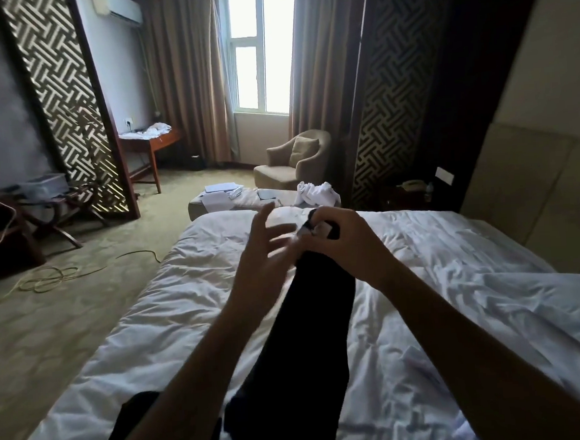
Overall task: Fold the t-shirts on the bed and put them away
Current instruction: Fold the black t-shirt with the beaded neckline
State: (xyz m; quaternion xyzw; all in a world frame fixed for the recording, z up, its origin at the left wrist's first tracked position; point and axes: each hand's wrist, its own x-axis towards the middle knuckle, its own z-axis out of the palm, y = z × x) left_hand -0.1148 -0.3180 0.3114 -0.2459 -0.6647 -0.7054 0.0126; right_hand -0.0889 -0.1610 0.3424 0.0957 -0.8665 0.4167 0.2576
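A black t-shirt (pixel 310 328) hangs in a long bunched strip above the white bed (pixel 171 314), its lower end trailing toward the near edge. My right hand (pixel 345 247) grips the top of the shirt, where a small white label shows. My left hand (pixel 267 255) is just to its left, fingers spread and blurred, close to the shirt's upper edge and holding nothing.
A bench (pixel 239 199) with papers and white cloth (pixel 317 192) stands past the bed's far end. A beige armchair (pixel 294 161) sits by the window. A desk (pixel 153 143) and a luggage rack (pixel 54 208) stand left. Cables (pixel 49 278) lie on the carpet.
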